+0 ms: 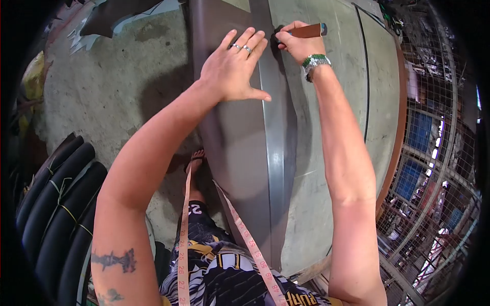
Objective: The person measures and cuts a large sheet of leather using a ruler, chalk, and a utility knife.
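My left hand [236, 69] lies with its fingers spread on a brown-grey sheet [235, 148], and its thumb reaches over a long metal straightedge [274, 143]. The straightedge runs lengthwise along the sheet. Closed around a brown-handled tool [307, 31], my right hand [296, 45] is at the sheet's right edge, near the far end. The tool's working tip is hidden by the fingers, so its exact kind does not show. A pink tape measure [256, 253] hangs from my neck in two strands.
The sheet rests on a worn, pale work surface [332, 143] with a brown edge. A black cord [366, 86] crosses it on the right. Dark rolls [66, 204] are stacked at left, on the concrete floor [102, 92]. Wire mesh [439, 132] stands at right.
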`<state>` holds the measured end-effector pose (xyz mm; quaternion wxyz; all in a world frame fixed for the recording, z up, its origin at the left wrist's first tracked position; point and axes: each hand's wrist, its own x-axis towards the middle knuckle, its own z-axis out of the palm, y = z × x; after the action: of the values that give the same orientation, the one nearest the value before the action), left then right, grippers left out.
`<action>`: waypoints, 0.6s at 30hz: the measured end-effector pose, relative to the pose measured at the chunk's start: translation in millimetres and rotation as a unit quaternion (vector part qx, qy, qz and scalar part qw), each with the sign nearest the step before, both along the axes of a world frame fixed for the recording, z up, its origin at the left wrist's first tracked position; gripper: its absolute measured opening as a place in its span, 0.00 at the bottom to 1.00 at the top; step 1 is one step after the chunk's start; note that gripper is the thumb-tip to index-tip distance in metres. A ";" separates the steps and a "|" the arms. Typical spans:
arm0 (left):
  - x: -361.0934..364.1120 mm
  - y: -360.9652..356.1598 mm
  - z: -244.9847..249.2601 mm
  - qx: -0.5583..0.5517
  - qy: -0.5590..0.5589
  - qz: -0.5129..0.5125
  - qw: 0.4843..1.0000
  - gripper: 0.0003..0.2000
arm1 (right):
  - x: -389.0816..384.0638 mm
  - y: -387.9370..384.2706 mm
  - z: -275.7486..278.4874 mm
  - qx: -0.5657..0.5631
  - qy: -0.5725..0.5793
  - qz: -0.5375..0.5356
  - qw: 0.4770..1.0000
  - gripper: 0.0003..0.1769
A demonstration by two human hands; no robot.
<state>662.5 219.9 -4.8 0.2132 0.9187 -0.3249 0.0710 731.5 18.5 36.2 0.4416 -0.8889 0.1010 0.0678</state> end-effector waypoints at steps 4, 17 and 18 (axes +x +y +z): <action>-2.0 -1.2 -3.0 0.001 -0.015 0.009 1.000 0.60 | -25.3 -4.2 -0.7 -0.009 -0.007 0.006 1.000 0.08; -58.9 -12.3 -1.4 0.035 0.013 0.012 0.999 0.64 | -117.4 -25.7 -2.1 -0.083 -0.004 0.032 0.996 0.14; -86.6 -14.7 2.8 0.047 0.028 0.014 0.998 0.64 | -114.0 -26.6 -6.3 -0.103 -0.023 0.041 0.994 0.14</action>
<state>576.0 205.2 -2.0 0.1774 0.9339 -0.3088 0.0327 617.4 -8.2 29.9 0.3469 -0.9343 0.0604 0.0550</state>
